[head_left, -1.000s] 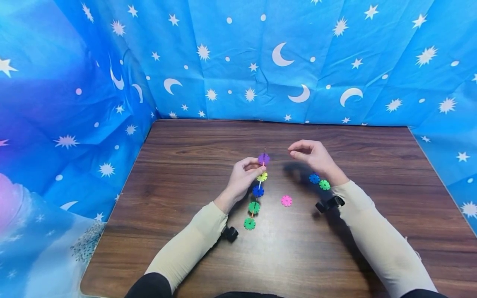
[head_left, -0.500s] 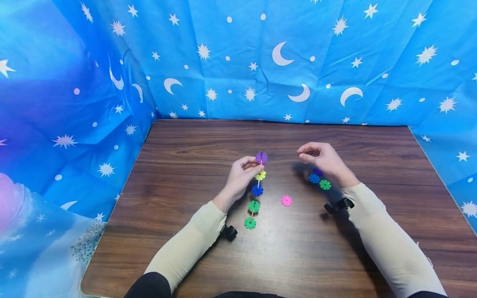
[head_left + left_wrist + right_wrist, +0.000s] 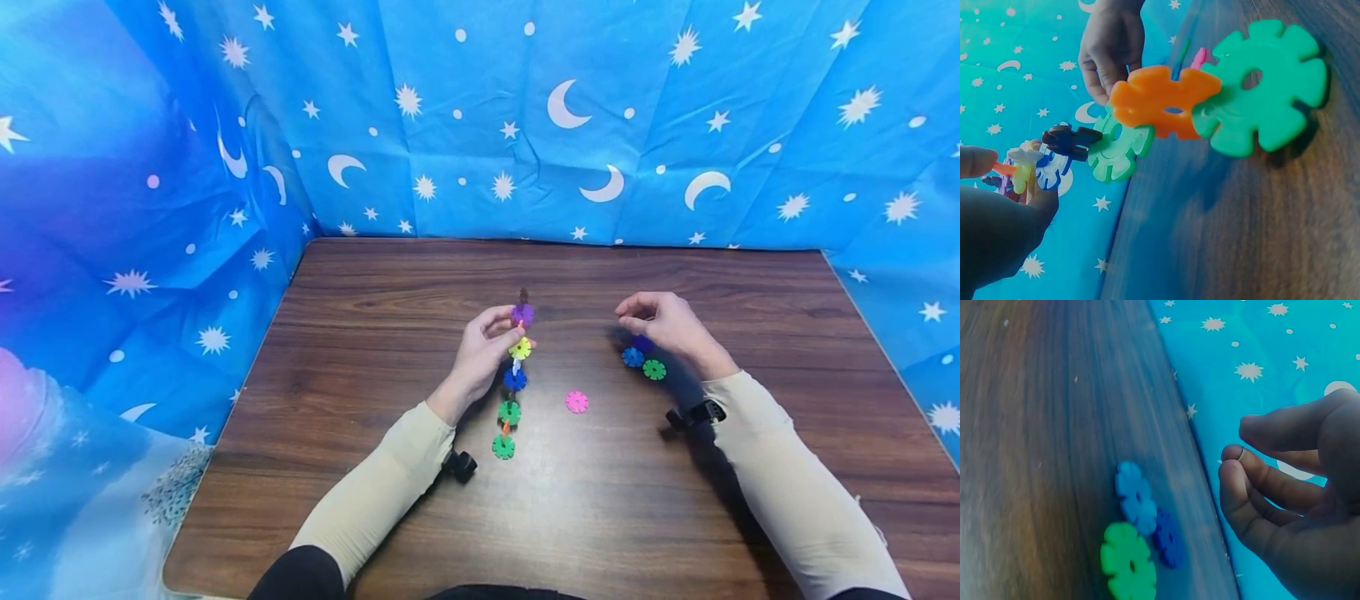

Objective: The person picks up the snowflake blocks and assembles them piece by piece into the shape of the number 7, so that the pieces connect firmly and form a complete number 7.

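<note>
A chain of interlocking snowflake discs (image 3: 510,412) runs away from the person. It includes green (image 3: 1266,87), orange (image 3: 1154,94), dark brown (image 3: 1070,141), blue, white, yellow and purple discs. Thumb and fingers of my left hand (image 3: 480,354) pinch the chain toward its far end, near the purple disc (image 3: 523,314) and the yellow disc (image 3: 520,348). Over to the right, my right hand (image 3: 671,329) hovers with fingers loosely bent and nothing between the fingertips. Below it lie a light blue disc (image 3: 1137,499), a dark blue disc (image 3: 1167,539) and a green disc (image 3: 1127,562).
A single pink disc (image 3: 577,402) lies on the brown wooden table (image 3: 375,517) between the two forearms. Blue cloth (image 3: 480,125) with stars and moons hangs behind the table's far edge and along its sides.
My right hand has drawn back to the right, away from the chain, uncovering the dark blue disc. The left hand has tilted the chain slightly, so its edge-on discs show more.
</note>
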Demonstrator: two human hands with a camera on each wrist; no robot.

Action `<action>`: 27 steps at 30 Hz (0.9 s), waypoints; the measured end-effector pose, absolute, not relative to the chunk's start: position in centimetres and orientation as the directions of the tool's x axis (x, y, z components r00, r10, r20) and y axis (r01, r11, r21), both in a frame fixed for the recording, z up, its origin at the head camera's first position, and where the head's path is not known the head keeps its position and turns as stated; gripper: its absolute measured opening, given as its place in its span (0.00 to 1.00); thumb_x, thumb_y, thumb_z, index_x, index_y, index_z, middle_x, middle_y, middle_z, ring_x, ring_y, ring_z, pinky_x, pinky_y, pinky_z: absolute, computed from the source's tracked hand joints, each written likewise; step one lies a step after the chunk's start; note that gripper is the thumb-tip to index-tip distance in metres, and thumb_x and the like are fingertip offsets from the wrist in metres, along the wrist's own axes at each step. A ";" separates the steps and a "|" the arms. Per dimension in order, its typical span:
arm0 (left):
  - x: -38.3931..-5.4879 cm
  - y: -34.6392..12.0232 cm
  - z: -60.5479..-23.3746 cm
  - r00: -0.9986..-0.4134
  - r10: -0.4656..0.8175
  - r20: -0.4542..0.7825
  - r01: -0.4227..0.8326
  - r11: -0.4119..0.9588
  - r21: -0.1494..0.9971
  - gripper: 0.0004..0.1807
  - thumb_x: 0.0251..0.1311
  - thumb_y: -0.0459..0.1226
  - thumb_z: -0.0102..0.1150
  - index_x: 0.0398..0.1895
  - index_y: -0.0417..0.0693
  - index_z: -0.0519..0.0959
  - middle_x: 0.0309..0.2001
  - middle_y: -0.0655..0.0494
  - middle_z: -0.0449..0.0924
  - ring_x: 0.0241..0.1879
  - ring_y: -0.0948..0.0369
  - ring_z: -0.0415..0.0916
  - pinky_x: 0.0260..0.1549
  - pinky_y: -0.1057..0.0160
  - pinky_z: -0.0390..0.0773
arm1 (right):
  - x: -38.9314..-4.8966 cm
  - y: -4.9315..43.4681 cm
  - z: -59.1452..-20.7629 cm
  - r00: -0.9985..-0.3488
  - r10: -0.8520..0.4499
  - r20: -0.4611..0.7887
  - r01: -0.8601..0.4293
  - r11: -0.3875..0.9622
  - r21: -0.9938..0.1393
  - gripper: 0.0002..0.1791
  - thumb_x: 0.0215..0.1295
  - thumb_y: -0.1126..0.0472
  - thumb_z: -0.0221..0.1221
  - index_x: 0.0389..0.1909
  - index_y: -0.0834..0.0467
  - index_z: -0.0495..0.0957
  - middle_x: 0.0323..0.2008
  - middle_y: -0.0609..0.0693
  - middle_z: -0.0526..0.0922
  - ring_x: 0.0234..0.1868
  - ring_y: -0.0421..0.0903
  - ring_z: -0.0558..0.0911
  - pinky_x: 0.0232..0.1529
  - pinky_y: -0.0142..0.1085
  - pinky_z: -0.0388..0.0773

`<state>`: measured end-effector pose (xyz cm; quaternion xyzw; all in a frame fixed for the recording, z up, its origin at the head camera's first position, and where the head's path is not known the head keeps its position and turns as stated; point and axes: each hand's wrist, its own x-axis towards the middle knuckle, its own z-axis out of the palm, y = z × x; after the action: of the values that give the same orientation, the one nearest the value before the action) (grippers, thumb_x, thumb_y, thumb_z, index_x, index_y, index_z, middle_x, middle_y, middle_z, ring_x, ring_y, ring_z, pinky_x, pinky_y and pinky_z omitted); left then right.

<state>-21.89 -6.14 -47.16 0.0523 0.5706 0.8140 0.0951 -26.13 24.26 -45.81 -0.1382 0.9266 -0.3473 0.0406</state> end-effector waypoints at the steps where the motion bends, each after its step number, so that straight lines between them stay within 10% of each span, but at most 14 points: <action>1: -21.9 -6.2 -47.2 -0.976 0.217 -0.022 -0.096 -0.336 0.937 0.22 0.63 0.23 0.54 0.61 0.35 0.69 0.36 0.53 0.78 0.29 0.60 0.84 0.33 0.68 0.85 | -26.1 24.4 -45.8 -0.959 -0.283 0.018 -0.228 0.730 -0.645 0.09 0.66 0.62 0.60 0.43 0.62 0.81 0.37 0.56 0.85 0.37 0.50 0.82 0.36 0.33 0.78; 7: -21.9 -6.3 -47.1 -0.969 0.245 -0.027 -0.114 -0.350 0.930 0.28 0.66 0.24 0.51 0.69 0.44 0.64 0.37 0.50 0.78 0.31 0.58 0.85 0.38 0.61 0.86 | -26.0 25.1 -46.3 -0.967 -0.253 -0.017 -0.199 0.800 -0.566 0.09 0.64 0.63 0.61 0.43 0.62 0.81 0.38 0.58 0.86 0.39 0.53 0.83 0.43 0.45 0.76; 14: -22.1 -6.1 -47.1 -0.982 0.185 -0.042 -0.104 -0.344 0.933 0.26 0.62 0.21 0.49 0.65 0.33 0.64 0.34 0.56 0.81 0.39 0.62 0.84 0.39 0.69 0.83 | -26.1 26.0 -46.6 -0.962 -0.258 -0.088 -0.183 0.852 -0.491 0.15 0.59 0.63 0.64 0.47 0.62 0.79 0.42 0.62 0.84 0.43 0.59 0.82 0.48 0.56 0.73; 27: -22.0 -5.8 -46.7 -0.987 0.147 -0.059 -0.109 -0.363 0.925 0.22 0.57 0.18 0.49 0.57 0.26 0.66 0.36 0.56 0.76 0.35 0.68 0.78 0.37 0.74 0.81 | -26.2 25.8 -46.6 -0.940 -0.330 -0.089 -0.265 0.867 -0.421 0.12 0.52 0.68 0.63 0.39 0.63 0.82 0.28 0.53 0.82 0.34 0.51 0.79 0.41 0.49 0.75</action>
<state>-21.99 -5.78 -46.67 0.0167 0.5589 0.8254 0.0775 -26.17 25.85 -46.64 -0.1545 0.9630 -0.2061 0.0791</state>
